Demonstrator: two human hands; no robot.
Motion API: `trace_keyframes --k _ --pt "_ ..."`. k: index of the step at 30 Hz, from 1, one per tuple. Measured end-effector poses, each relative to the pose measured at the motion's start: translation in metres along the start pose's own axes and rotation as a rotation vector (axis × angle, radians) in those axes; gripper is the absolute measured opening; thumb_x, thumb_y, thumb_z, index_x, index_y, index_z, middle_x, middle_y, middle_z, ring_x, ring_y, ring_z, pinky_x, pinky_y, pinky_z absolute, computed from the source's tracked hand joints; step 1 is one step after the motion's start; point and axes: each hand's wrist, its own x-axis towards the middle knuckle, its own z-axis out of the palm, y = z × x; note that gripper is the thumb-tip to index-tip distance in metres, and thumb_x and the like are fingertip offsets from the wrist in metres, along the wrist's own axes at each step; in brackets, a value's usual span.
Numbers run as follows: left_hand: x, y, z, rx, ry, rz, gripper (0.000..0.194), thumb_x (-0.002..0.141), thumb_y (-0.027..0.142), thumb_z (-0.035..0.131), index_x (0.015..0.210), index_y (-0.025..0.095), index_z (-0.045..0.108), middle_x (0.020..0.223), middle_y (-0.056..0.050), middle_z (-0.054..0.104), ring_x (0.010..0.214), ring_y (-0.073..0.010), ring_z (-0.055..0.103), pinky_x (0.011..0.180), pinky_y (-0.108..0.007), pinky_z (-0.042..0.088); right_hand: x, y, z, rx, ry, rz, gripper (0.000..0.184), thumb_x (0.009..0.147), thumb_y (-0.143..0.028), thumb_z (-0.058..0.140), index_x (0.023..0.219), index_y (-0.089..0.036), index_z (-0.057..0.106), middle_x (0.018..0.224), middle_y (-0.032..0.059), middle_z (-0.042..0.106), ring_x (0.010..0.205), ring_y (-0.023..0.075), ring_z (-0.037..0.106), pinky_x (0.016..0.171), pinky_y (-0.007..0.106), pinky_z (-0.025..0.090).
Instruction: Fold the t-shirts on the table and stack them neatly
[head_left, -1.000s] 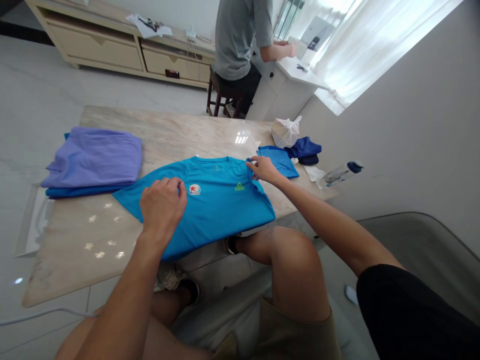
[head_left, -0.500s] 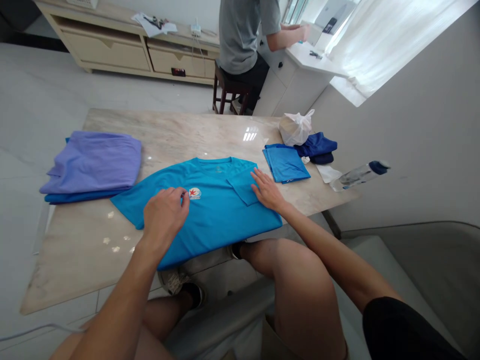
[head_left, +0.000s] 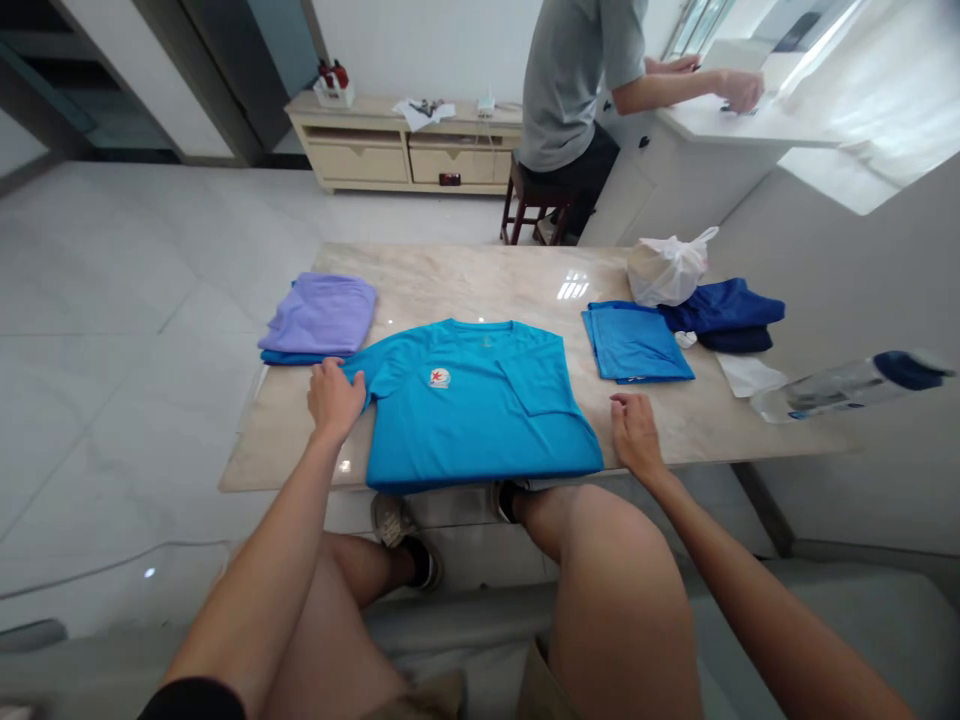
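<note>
The turquoise T-shirt (head_left: 480, 430) lies face up on the bench (head_left: 450, 265), its lower end at the near edge and seemingly dropping over it. It looks thin and soft, so it should be light, limp and not fragile, perhaps a little slippery on the polished top. The sleeve ends, shoulder seams and hem look like the surest holds; pinched in the middle, it would probably just wrinkle.

The left hand (head_left: 335, 402) is at the end of the outstretched sleeve (head_left: 386, 376) on the T-shirt's left; its fingertips are hidden, so I cannot tell whether it grips the cloth. The right hand (head_left: 636, 435) is released, loosely curled and holding nothing, just right of the T-shirt.

Counted: one T-shirt, with one sleeve out and one folded sleeve (head_left: 534, 375) across the chest, and one round emblem (head_left: 439, 378). Left of the T-shirt is one pile: a purple garment (head_left: 330, 312) over blue cloth (head_left: 289, 357), layers uncountable. Right of it are one folded blue piece (head_left: 641, 345) and, farther right, one dark blue bundle (head_left: 731, 305), one white plastic bag (head_left: 667, 270), one white sheet (head_left: 750, 375) and one bottle (head_left: 840, 388).
</note>
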Motion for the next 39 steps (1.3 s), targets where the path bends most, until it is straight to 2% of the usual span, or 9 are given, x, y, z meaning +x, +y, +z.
trace_keyframes --k 3,7,13,20,24,27,32,36,39 --pt "-0.006 -0.01 0.007 -0.044 -0.012 -0.159 0.064 0.101 0.045 0.061 0.151 0.006 0.055 0.157 -0.033 0.056 0.148 -0.0472 0.056 0.12 -0.06 0.049 -0.009 0.024 -0.012 -0.033 0.033 0.277 0.033 0.103 -0.044 0.04 0.107 -0.021 0.064 0.108 0.0182 0.068 0.109 0.0353 0.061 0.104 0.054 0.049" --pt "-0.007 -0.019 0.01 -0.091 -0.01 -0.252 0.065 0.101 0.056 0.063 0.143 0.008 0.06 0.156 -0.034 0.056 0.148 -0.0477 0.056 0.123 -0.062 0.046 0.004 0.007 0.003 -0.125 0.064 0.622 0.031 0.102 -0.034 0.039 0.108 -0.018 0.065 0.112 0.0218 0.071 0.108 0.0358 0.063 0.101 0.053 0.046" --pt "0.016 -0.029 0.018 -0.159 -0.009 -0.264 0.046 0.087 0.055 0.079 0.113 0.018 0.073 0.146 -0.029 0.064 0.142 -0.0508 0.059 0.117 -0.068 0.047 0.003 -0.018 0.028 -0.391 0.133 0.488 0.035 0.104 -0.031 0.04 0.112 -0.014 0.069 0.124 0.0282 0.07 0.117 0.0408 0.061 0.101 0.057 0.042" --pt "0.034 -0.004 0.001 -0.27 -0.007 -0.039 0.021 0.097 0.036 0.065 0.11 0.02 0.066 0.119 -0.012 0.078 0.115 -0.0276 0.073 0.107 -0.04 0.057 0.0 -0.018 0.025 -0.416 0.104 0.464 0.032 0.105 -0.03 0.041 0.111 -0.014 0.068 0.12 0.0263 0.069 0.112 0.0384 0.06 0.096 0.053 0.041" --pt "0.027 0.043 -0.016 -0.239 0.083 0.268 0.018 0.097 0.029 0.064 0.113 0.021 0.065 0.12 -0.01 0.078 0.118 -0.0278 0.074 0.107 -0.038 0.056 0.001 -0.021 0.025 -0.41 0.101 0.47 0.03 0.105 -0.028 0.042 0.111 -0.014 0.068 0.121 0.0253 0.068 0.113 0.0378 0.06 0.097 0.052 0.04" --pt "0.006 0.083 -0.017 -0.222 -0.023 0.515 0.03 0.099 0.035 0.066 0.127 0.023 0.065 0.126 -0.01 0.079 0.111 -0.0279 0.077 0.102 -0.039 0.059 0.001 -0.022 0.025 -0.411 0.097 0.472 0.029 0.105 -0.028 0.042 0.111 -0.014 0.068 0.121 0.0256 0.068 0.113 0.0379 0.059 0.097 0.051 0.04" --pt "-0.029 0.095 0.011 -0.265 -0.251 0.608 0.06 0.109 0.055 0.054 0.158 0.021 0.053 0.153 -0.016 0.07 0.117 -0.0289 0.078 0.106 -0.046 0.062 0.001 -0.023 0.024 -0.439 0.076 0.471 0.03 0.107 -0.028 0.042 0.112 -0.014 0.068 0.121 0.0248 0.068 0.115 0.0378 0.06 0.097 0.051 0.04" --pt "-0.038 0.076 0.047 -0.1 -0.211 0.733 0.064 0.111 0.048 0.045 0.165 0.013 0.05 0.172 -0.022 0.053 0.161 -0.035 0.05 0.135 -0.057 0.039 0.001 -0.021 0.027 -0.47 0.072 0.46 0.03 0.109 -0.029 0.042 0.112 -0.014 0.068 0.12 0.0237 0.068 0.114 0.0374 0.06 0.096 0.05 0.04" --pt "-0.044 0.08 0.068 0.002 -0.26 0.848 0.067 0.113 0.047 0.042 0.172 0.017 0.044 0.184 -0.017 0.037 0.173 -0.035 0.03 0.141 -0.062 0.023 0.001 -0.02 0.028 -0.49 0.084 0.455 0.029 0.108 -0.029 0.042 0.111 -0.015 0.068 0.118 0.0237 0.068 0.112 0.0375 0.059 0.095 0.05 0.04"
